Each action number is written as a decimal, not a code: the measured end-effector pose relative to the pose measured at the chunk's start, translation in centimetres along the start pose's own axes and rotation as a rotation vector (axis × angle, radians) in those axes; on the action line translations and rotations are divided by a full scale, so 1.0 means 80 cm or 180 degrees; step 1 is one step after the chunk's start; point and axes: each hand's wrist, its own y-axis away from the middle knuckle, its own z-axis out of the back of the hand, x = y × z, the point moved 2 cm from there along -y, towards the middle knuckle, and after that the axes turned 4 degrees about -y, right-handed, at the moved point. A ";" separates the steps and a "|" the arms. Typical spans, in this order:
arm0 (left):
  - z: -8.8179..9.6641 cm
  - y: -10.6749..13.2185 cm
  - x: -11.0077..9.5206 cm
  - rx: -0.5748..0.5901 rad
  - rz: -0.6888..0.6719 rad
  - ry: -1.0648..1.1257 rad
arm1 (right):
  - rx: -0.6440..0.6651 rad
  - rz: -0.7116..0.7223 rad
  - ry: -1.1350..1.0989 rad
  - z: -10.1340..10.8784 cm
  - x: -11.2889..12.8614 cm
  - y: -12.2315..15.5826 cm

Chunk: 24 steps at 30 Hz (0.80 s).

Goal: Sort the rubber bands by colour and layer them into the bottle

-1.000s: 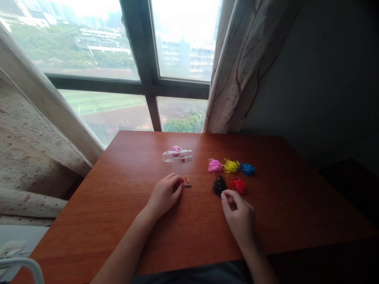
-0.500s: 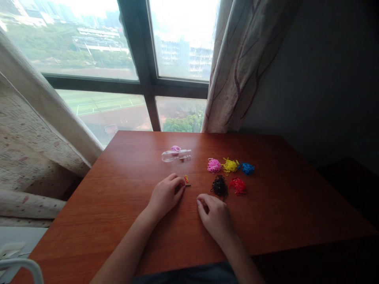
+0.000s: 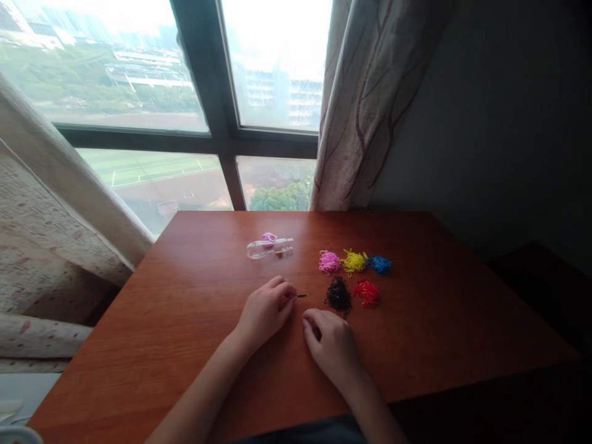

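Note:
My left hand (image 3: pixel 268 310) rests on the wooden table (image 3: pixel 185 320), fingers curled over a small dark piece (image 3: pixel 301 296) that sticks out at its fingertips. My right hand (image 3: pixel 330 345) lies just to its right, fingers pinched together; what they hold is too small to make out. Just beyond the right hand sit a black pile of tiny rubber bands (image 3: pixel 338 294) and a red pile (image 3: pixel 367 291). Farther back lie a pink pile (image 3: pixel 328 261), a yellow pile (image 3: pixel 354 261) and a blue pile (image 3: pixel 380 264).
A clear plastic tool with a pink band on it (image 3: pixel 269 246) lies at the back middle of the table. Behind it are a large window and curtains (image 3: pixel 370 105) on both sides. A dark wall stands to the right.
My right hand drew back from the black and red piles and moved left, close to my left hand. The left hand's fingers closed over the small orange and dark bits.

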 end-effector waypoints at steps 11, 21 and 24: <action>-0.031 -0.079 -0.065 0.0390 -0.0683 0.0197 | -0.0077 0.0018 0.0183 -0.004 -0.005 0.000; 0.003 -0.044 -0.007 -0.0062 -0.0194 0.0328 | 0.0004 -0.0013 -0.0029 0.001 0.001 -0.002; 0.012 -0.022 0.021 -0.0172 0.0033 0.0162 | 0.0051 -0.0076 0.0060 0.001 0.004 -0.004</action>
